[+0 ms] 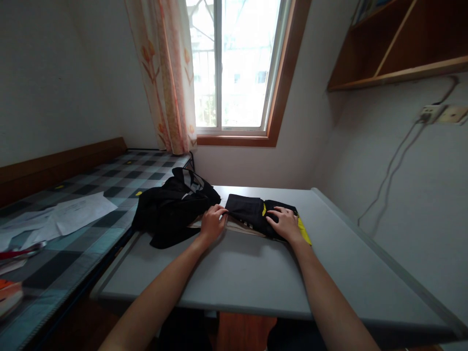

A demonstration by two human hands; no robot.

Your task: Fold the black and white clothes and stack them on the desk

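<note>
A folded black garment [243,207] with yellow parts lies on the grey-white table [252,282]. At its left end, my left hand [214,222] pinches the edge of the dark cloth between thumb and fingers. My right hand [284,222] rests on the right part of the same garment, its fingers spread over the cloth near the yellow trim. Just left of my left hand, a loose heap of black clothing [166,204] with a grey patch hangs slightly over the table's left edge. A pale layer shows under the folded garment's near side.
A bed with a checked cover [69,258] stands along the left, with papers [78,214] on it. Behind the table are a window [241,73] and a curtain [170,73]. A wooden shelf [395,75] and a socket with a cable [429,114] are on the right wall.
</note>
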